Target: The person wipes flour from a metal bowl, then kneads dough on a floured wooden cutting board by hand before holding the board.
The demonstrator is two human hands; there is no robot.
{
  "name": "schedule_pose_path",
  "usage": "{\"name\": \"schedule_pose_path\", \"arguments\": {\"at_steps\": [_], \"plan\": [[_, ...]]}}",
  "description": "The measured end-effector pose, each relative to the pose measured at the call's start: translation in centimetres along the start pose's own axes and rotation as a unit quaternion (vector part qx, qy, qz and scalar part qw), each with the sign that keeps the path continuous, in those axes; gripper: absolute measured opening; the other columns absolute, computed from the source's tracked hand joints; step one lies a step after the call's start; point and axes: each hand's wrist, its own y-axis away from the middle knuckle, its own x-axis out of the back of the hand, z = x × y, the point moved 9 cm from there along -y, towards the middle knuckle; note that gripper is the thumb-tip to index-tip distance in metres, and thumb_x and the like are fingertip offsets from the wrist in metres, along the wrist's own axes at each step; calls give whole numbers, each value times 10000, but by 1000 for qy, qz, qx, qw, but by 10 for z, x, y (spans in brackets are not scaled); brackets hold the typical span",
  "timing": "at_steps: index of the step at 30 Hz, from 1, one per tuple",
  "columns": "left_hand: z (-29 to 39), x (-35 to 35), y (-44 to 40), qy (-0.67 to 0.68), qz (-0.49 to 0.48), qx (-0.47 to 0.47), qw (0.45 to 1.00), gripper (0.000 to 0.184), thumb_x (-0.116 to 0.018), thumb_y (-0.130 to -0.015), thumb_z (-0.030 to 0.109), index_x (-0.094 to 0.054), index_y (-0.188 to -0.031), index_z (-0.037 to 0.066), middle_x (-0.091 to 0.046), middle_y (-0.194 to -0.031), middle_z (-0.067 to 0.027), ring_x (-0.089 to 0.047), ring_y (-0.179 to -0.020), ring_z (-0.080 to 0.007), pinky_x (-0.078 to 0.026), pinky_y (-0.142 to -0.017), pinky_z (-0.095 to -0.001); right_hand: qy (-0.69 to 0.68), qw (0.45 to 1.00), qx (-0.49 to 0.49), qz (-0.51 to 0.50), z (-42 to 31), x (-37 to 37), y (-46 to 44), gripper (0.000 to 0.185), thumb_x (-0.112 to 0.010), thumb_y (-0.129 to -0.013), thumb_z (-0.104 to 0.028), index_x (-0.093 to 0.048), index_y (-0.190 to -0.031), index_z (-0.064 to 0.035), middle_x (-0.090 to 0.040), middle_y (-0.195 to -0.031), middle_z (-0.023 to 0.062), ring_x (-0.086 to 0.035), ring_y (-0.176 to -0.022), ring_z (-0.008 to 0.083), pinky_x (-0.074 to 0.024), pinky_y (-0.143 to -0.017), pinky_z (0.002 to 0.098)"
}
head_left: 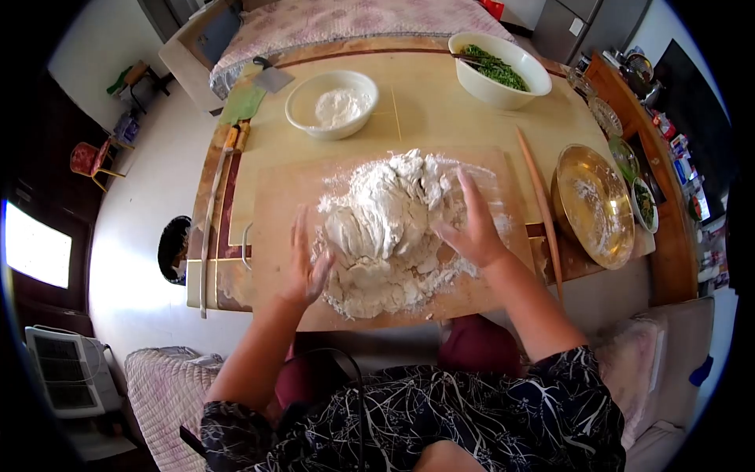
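A large, rough mound of floury dough (385,212) lies on a wooden board (283,197), with loose flour and crumbs around it. My left hand (305,263) is at the mound's left edge, fingers apart and dusted with flour. On the other side, my right hand (476,228) stands with its fingers spread, the thumb toward the dough. Neither hand holds anything; whether the fingertips touch the dough I cannot tell. Right of the board lies a long wooden rolling pin (540,204).
A white bowl of flour (295,110) sits beyond the board. At the far right is a white bowl of chopped greens (476,82). A flour-smeared golden basin (568,216) rests near the right edge. A long stick (212,228) and a grey scraper (273,79) lie left.
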Motion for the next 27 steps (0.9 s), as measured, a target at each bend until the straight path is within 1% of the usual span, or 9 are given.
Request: {"name": "schedule_pose_path", "arguments": {"at_steps": [2,3,4,6,9,16,18,19,27], "plan": [[36,-7,31,-246,-87,-207,943,1006,-637,-752,528,-84,-1408,5,-93,-1432,-274,-150,-1328,-401,-192,-1068,-454,37,997,60,-34,3,8,34,974,-634,-719,-563,-169,-1397,-43,-202,-1423,247,-186,-1324,399,-183,-1071,482],[25,-12,44,-271,-97,-234,929,1205,-701,-587,640,-109,-1390,-36,-48,-1422,-323,-82,-1330,-449,-161,-1069,-499,72,987,128,-60,-5,6,50,1062,-647,-670,-619,-131,-1412,-64,-167,-1434,250,-164,-1326,417,-163,-1071,500],[31,-14,53,-274,-94,-233,928,1205,-701,-587,640,-109,-1390,-36,-48,-1422,-323,-82,-1330,-449,-161,-1069,-499,69,987,130,-60,-8,6,63,1062,-647,-670,-619,-131,-1412,-64,-167,-1434,250,-164,-1326,417,-163,-1071,500],[21,-31,56,-396,-188,-90,894,1278,-739,-493,653,-131,-1391,-23,-60,-1418,-325,-101,-1319,-468,-168,-1065,-511,76,975,156,-142,-18,-16,79,1187,-690,-556,-672,-106,-1425,-112,-125,-1448,238,-150,-1322,434,-162,-1067,508],[9,-41,49,-410,-160,-108,891,1277,-784,-445,601,-162,-1397,20,-60,-1416,-329,-136,-1302,-491,-203,-1056,-506,128,956,183,-189,-34,-51,81,1260,-710,-448,-698,-128,-1421,-149,-126,-1446,231,-143,-1320,438,-147,-1050,564],[7,-37,14,-335,-76,-94,934,1179,-841,-454,432,-208,-1407,146,-107,-1404,-323,-235,-1273,-474,-343,-991,-463,253,939,215,-87,-52,-80,36,1126,-725,-486,-627,-196,-1405,-247,-125,-1454,185,-131,-1338,411,-149,-1030,603],[-1,-36,9,-328,-97,-72,937,1145,-853,-460,353,-224,-1401,177,-186,-1369,-321,-302,-1236,-468,-382,-958,-449,218,947,224,-72,-62,-76,19,1070,-744,-492,-582,-260,-1385,-246,-178,-1441,164,-175,-1325,396,-176,-1024,591],[4,-32,8,-301,-62,-89,948,1067,-860,-451,210,-310,-1364,143,-366,-1250,-270,-409,-1129,-434,-378,-953,-442,185,951,236,-80,-68,-76,11,1020,-750,-503,-564,-307,-1363,-240,-209,-1429,155,-206,-1312,387,-184,-1020,583],[-12,-14,-4,-214,-36,-60,974,975,-827,-513,165,-332,-1352,174,-471,-1145,-178,-468,-1062,-368,-423,-890,-403,152,968,196,-45,-101,-66,-5,842,-728,-596,-536,-423,-1300,-190,-333,-1369,142,-351,-1232,349,-260,-988,534]]}}
